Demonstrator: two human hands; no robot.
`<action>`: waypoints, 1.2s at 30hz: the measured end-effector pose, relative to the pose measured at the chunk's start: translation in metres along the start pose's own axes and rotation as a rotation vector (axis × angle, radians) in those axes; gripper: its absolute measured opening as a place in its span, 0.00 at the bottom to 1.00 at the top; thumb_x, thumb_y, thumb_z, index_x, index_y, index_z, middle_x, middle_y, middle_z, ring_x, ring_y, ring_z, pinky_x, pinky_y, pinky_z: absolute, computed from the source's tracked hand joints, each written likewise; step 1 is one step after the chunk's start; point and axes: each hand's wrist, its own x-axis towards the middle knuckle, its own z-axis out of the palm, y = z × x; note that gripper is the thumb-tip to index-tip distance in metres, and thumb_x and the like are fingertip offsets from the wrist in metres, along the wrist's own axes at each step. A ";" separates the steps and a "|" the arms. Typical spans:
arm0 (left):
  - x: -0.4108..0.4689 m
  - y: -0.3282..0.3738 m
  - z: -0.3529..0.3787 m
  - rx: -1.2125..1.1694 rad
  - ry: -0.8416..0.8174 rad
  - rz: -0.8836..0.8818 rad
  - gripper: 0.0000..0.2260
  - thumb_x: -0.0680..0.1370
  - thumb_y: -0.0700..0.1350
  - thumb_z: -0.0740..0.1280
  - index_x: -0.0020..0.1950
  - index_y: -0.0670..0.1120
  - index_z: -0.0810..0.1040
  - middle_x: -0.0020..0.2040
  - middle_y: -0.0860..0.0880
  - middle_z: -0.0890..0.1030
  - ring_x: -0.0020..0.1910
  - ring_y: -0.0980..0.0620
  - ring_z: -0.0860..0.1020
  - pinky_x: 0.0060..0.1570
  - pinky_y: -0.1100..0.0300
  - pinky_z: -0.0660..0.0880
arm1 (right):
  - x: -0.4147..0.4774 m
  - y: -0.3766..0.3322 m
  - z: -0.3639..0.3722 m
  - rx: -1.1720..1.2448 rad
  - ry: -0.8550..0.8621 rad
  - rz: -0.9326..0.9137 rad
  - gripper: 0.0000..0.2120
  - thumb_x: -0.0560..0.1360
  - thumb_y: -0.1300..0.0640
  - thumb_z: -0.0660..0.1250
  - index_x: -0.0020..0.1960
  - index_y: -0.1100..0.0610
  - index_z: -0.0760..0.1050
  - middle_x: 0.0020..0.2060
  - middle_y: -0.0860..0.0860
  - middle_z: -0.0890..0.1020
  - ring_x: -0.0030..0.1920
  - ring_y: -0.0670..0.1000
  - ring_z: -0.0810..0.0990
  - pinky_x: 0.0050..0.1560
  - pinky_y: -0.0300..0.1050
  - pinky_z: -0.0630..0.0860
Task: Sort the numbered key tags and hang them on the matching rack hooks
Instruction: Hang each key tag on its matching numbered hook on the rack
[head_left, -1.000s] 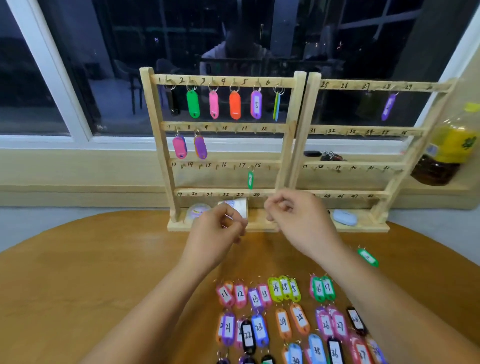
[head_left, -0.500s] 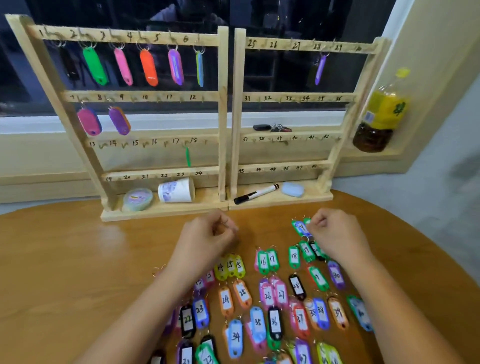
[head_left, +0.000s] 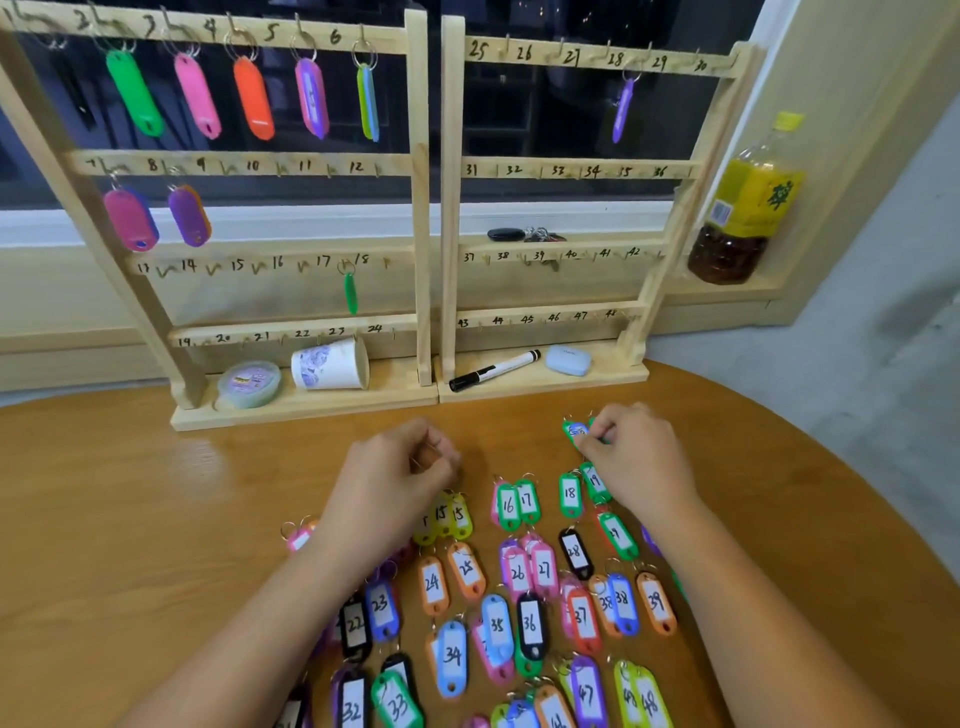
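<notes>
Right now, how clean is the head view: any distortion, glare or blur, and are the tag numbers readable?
Head view: wide-angle bowing tilts the rack posts outward; the dark window shows faint reflections, no glare; the table is evenly lit, soft shadow under the left hand; numbers on the laid-out tags read sharply, but the green tag pinched by the right hand is smeared.

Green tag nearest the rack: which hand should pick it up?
Right, I'd say. The right hand pinches the green tag at its edge; the left hand sits curled well to the left, not touching it.
</notes>
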 end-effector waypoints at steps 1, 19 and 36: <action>0.000 0.000 0.000 0.002 -0.001 0.007 0.04 0.81 0.50 0.73 0.47 0.56 0.82 0.41 0.56 0.86 0.41 0.59 0.84 0.43 0.56 0.84 | 0.000 -0.001 0.000 0.009 -0.001 -0.005 0.10 0.77 0.47 0.76 0.41 0.45 0.77 0.46 0.46 0.77 0.42 0.47 0.80 0.41 0.47 0.77; 0.000 0.002 0.000 0.020 0.012 0.023 0.05 0.81 0.49 0.72 0.46 0.57 0.81 0.39 0.57 0.85 0.40 0.61 0.83 0.38 0.68 0.77 | 0.008 -0.012 0.003 0.174 -0.198 0.075 0.11 0.74 0.51 0.81 0.52 0.50 0.81 0.43 0.44 0.82 0.46 0.45 0.81 0.44 0.45 0.78; 0.002 0.005 -0.004 -0.209 -0.008 -0.080 0.01 0.80 0.48 0.74 0.50 0.54 0.83 0.42 0.53 0.87 0.43 0.57 0.85 0.47 0.58 0.83 | -0.001 -0.035 -0.008 0.524 -0.199 0.080 0.09 0.71 0.57 0.83 0.44 0.50 0.83 0.36 0.46 0.86 0.41 0.47 0.85 0.42 0.43 0.75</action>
